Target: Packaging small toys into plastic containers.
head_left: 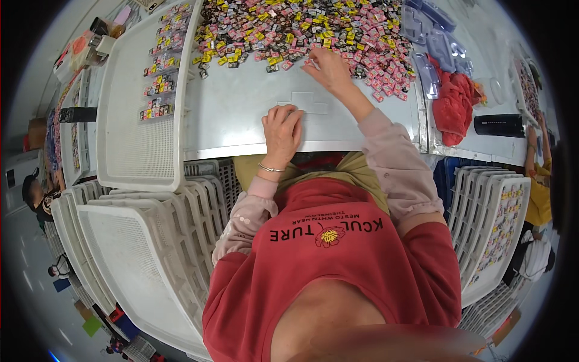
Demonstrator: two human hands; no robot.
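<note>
Along the near edge of a broad, loose pile of small pink, yellow and black pieces (362, 36), the right hand (329, 71) reached in from the front, its fingers partly bent and the thumb side close to the pieces; whether it had hold of one could not be told. Nearer the person, the left hand (282, 128) was low over the metal table (229, 117), half closed, with its fingers curled beside a clear plastic holder (313, 105); whether they touched or gripped it could not be told. The holder lay between the two hands, apart from the pile. A bracelet (271, 168) circled the left wrist.

To the left stood a white tray (123, 90), with a row of filled clear holders (158, 110) along its right side. On the right, a crumpled red cloth (452, 105) lay below some bluish clear plastic trays (440, 48), and a black cylinder (499, 125) lay just beside the cloth.
</note>
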